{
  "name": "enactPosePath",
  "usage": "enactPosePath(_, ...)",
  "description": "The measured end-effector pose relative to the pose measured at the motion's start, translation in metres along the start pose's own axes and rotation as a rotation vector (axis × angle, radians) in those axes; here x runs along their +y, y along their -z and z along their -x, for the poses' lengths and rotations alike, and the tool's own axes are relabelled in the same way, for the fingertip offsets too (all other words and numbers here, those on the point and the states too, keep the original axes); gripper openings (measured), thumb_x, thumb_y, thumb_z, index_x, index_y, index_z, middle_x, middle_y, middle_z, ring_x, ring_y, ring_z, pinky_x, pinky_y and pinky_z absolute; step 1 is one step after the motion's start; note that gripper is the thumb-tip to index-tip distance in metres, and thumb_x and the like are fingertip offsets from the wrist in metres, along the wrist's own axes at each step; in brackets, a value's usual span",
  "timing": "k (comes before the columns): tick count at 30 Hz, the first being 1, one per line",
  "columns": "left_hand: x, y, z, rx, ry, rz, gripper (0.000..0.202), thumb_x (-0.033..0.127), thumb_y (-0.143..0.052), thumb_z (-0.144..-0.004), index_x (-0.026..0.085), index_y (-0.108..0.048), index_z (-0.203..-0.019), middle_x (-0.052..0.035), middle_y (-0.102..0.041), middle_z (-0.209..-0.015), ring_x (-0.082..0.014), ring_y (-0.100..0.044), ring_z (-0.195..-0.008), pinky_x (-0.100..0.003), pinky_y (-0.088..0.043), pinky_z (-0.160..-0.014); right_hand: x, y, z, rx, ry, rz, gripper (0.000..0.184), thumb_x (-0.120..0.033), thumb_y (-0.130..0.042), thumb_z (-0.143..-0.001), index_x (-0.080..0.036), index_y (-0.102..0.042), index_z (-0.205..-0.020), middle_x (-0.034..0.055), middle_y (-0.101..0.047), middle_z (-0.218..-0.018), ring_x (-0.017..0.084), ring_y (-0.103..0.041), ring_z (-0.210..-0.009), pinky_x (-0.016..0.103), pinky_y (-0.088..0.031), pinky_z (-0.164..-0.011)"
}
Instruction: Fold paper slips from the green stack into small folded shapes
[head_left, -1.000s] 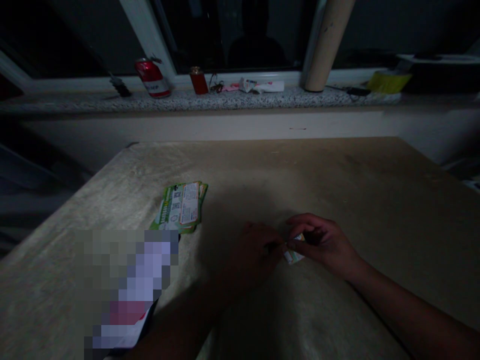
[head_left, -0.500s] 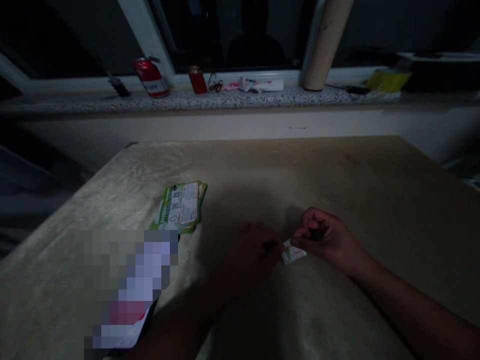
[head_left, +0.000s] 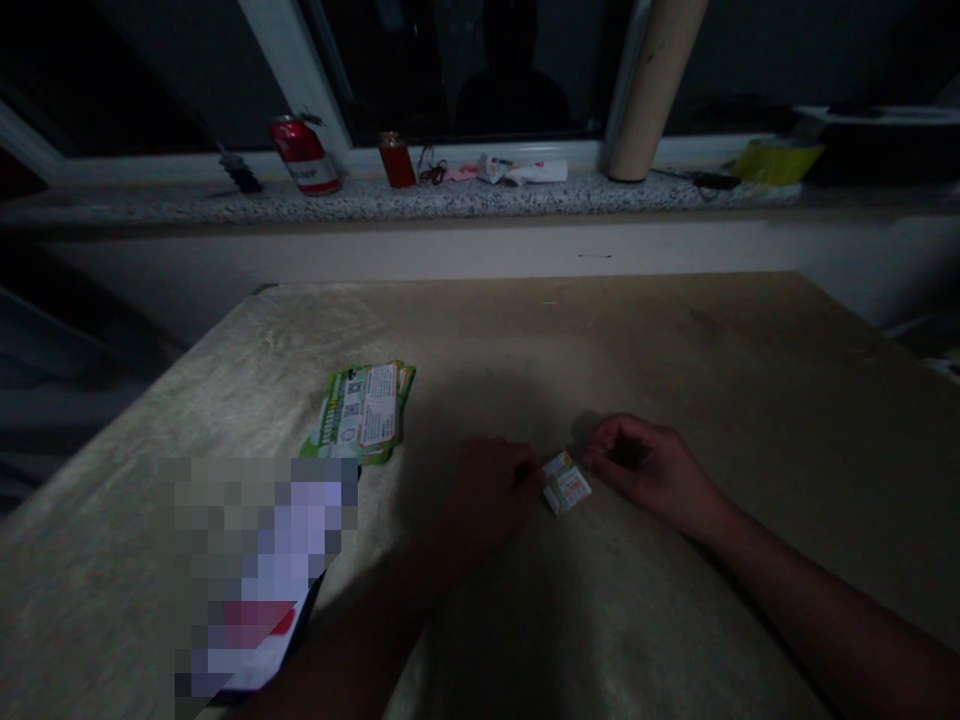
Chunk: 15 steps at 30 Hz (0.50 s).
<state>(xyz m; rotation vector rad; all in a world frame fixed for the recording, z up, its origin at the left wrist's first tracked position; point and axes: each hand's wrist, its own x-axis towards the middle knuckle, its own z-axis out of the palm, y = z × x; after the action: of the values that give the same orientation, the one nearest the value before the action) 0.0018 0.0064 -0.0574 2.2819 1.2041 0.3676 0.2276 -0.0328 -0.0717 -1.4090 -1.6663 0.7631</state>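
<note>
A small folded printed paper [head_left: 568, 486], white with green and orange print, is between my two hands over the table. My left hand [head_left: 495, 495], dark in shadow, has its fingertips closed on the paper's left edge. To the right of the paper, my right hand [head_left: 652, 465] has thumb and fingertips drawn together, with a small gap to the paper's upper right side. Nothing shows between these right fingertips. A stack of green and white printed leaflets [head_left: 364, 410] lies left of my left hand.
A phone-like device [head_left: 289, 570], its screen blurred out, lies beside my left forearm. On the stone windowsill [head_left: 360, 205] behind the table [head_left: 525, 320] stand a red can [head_left: 304, 155], a small red container [head_left: 396, 160], a cardboard tube [head_left: 652, 95] and a yellow roll [head_left: 778, 160].
My right fingers have come off the paper and opened a small gap. The paper has turned and shifted left with my left hand, showing a squarer folded shape.
</note>
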Motion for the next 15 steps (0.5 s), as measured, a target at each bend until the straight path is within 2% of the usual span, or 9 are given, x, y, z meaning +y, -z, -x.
enactPosePath(6, 0.010, -0.003, -0.001, 0.016, -0.014, -0.133, 0.016, 0.021, -0.056, -0.091, 0.019, -0.064, -0.077, -0.0035, -0.068, -0.077, -0.0210, -0.061, -0.078, -0.038, -0.043, -0.083, -0.004, -0.013, -0.001, 0.007, 0.144, 0.257, 0.019, -0.036, -0.078, -0.085, -0.022, -0.064, -0.082, 0.0025, -0.068, -0.082, 0.021, -0.062, -0.080, 0.037, -0.046, -0.075)
enactPosePath(11, 0.015, -0.008, -0.001, 0.008, -0.034, -0.207, 0.022, 0.027, -0.053, -0.095, 0.018, -0.065, -0.079, -0.0060, -0.068, -0.077, -0.0246, -0.063, -0.080, -0.043, -0.042, -0.086, -0.003, -0.024, -0.002, 0.028, 0.114, 0.401, 0.025, -0.034, -0.084, -0.078, -0.023, -0.061, -0.076, 0.0016, -0.068, -0.082, 0.023, -0.061, -0.085, 0.038, -0.042, -0.080)
enactPosePath(15, 0.017, -0.009, -0.001, 0.028, -0.048, -0.260, 0.016, 0.027, -0.056, -0.093, 0.018, -0.065, -0.082, -0.0084, -0.069, -0.084, -0.0270, -0.063, -0.088, -0.046, -0.042, -0.089, -0.002, -0.025, -0.002, 0.013, 0.097, 0.439, 0.023, -0.031, -0.084, -0.077, -0.023, -0.063, -0.075, 0.0019, -0.068, -0.085, 0.024, -0.062, -0.089, 0.039, -0.041, -0.083)
